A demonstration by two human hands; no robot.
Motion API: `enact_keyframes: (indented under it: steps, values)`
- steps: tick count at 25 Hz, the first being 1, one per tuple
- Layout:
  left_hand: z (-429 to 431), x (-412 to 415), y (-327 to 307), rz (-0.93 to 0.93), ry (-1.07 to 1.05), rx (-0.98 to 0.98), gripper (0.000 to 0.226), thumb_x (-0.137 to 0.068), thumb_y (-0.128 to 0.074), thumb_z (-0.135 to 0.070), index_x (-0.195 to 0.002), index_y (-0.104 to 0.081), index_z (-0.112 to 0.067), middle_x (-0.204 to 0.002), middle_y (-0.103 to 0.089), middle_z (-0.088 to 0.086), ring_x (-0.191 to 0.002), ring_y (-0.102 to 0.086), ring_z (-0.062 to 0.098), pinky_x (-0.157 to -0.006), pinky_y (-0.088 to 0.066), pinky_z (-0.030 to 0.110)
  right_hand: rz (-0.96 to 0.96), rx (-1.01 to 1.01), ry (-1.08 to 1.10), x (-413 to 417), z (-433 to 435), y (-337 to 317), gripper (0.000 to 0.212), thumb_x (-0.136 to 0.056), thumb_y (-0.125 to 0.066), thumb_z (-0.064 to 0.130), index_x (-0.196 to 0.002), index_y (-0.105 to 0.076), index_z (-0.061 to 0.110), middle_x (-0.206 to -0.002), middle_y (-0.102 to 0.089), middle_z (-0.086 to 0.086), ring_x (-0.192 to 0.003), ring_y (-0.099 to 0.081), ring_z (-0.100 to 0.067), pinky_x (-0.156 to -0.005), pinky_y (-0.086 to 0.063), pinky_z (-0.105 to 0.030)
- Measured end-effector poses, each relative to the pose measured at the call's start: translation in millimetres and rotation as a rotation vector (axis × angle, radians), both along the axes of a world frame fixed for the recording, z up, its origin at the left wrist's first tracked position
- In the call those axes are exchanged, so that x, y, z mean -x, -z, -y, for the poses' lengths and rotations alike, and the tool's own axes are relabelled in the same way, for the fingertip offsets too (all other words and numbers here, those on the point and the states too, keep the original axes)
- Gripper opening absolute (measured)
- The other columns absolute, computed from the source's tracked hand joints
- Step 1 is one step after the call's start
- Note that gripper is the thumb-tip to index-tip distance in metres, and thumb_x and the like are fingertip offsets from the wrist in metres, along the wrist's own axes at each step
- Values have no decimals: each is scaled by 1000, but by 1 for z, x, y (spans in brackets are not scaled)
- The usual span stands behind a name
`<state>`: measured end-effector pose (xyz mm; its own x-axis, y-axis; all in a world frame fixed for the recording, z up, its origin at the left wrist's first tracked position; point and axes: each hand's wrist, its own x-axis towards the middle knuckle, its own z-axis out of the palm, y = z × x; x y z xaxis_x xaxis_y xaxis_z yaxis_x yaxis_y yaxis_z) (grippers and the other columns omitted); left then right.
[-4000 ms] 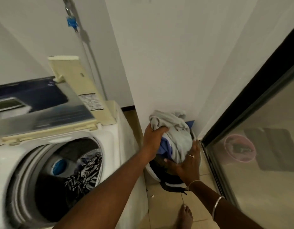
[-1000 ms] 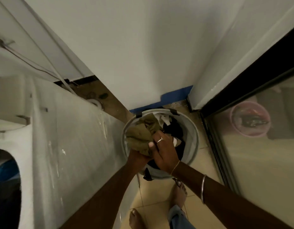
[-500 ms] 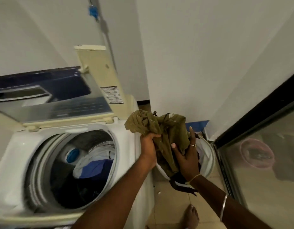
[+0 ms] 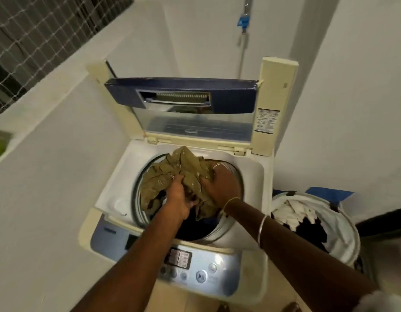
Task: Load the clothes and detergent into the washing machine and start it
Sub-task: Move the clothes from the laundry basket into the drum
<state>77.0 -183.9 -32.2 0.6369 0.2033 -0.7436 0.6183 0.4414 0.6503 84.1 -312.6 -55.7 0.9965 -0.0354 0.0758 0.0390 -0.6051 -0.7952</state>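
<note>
1. The top-loading washing machine (image 4: 251, 176) fills the middle of the view, standing between white walls, its round drum opening facing up.
2. Its lid (image 4: 190, 109) stands raised at the back, folded, with a blue band across the top and a clear panel below.
3. The laundry basket (image 4: 343, 224) sits on the floor just beside the machine's right side; white and black clothes lie inside it.
4. The olive-green garment (image 4: 172, 174) is bunched over the drum opening, part of it hanging down into the drum, where dark fabric shows beneath.
5. The control panel (image 4: 219, 266) runs along the machine's front edge, with round buttons and a small display, partly crossed by the left forearm.
6. The left hand (image 4: 179, 199) is closed around a fold of the olive-green garment near its lower middle.
7. The right hand (image 4: 219, 185), with a ring on one finger, clutches the garment's right side, fingers curled into the cloth.
8. Two bangles (image 4: 261, 230) circle the right forearm, one thin near the wrist and one silver farther up.
</note>
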Motion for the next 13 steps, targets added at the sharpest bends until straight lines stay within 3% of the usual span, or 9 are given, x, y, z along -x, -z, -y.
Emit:
enact_keyframes:
  steps: [2,4,6,8,11,13]
  values:
    - [-32,1,18,-206,266,-184,56,-86,-59,-44,-131,-58,-11,-133,-59,16,-120,-55,41,-100,-44,61,-329,121,-39,-13,-14,23,68,-86,-62,49,-143,-43,17,-138,-53,-8,-127,-51,-28,-104,-45,-46]
    - [-49,0,41,-181,299,-357,58,-77,-65,-43,-125,-63,-10,-127,-62,19,-107,-61,39,-100,-48,58,-442,149,-47,-15,-16,39,75,-88,-62,46,-149,-34,13,-147,-44,-12,-134,-44,-33,-109,-40,-47]
    - [-43,2,43,-74,185,-502,43,-86,-60,-30,-122,-64,-7,-114,-67,16,-99,-65,34,-91,-55,48,-373,110,-49,-12,-12,41,65,-91,-62,41,-146,-39,15,-146,-47,-9,-134,-46,-28,-111,-40,-43]
    - [-18,3,36,51,103,-666,26,-92,-54,-25,-111,-64,-11,-98,-67,7,-91,-64,26,-81,-52,38,-289,62,-33,-7,-4,32,56,-92,-62,38,-141,-47,17,-141,-54,-4,-130,-50,-22,-110,-41,-37]
    - [42,3,25,372,158,-803,17,-96,-51,-33,-111,-57,-29,-100,-66,-4,-95,-64,18,-89,-52,39,-140,-45,67,1,24,13,36,-94,-58,38,-126,-58,21,-118,-66,3,-109,-61,-13,-99,-49,-30]
    - [90,3,17,548,208,-793,16,-99,-49,-35,-114,-55,-30,-100,-67,-5,-93,-66,13,-86,-56,36,-7,-97,148,13,54,-1,23,-98,-52,36,-113,-62,21,-99,-67,9,-90,-62,-6,-86,-51,-19]
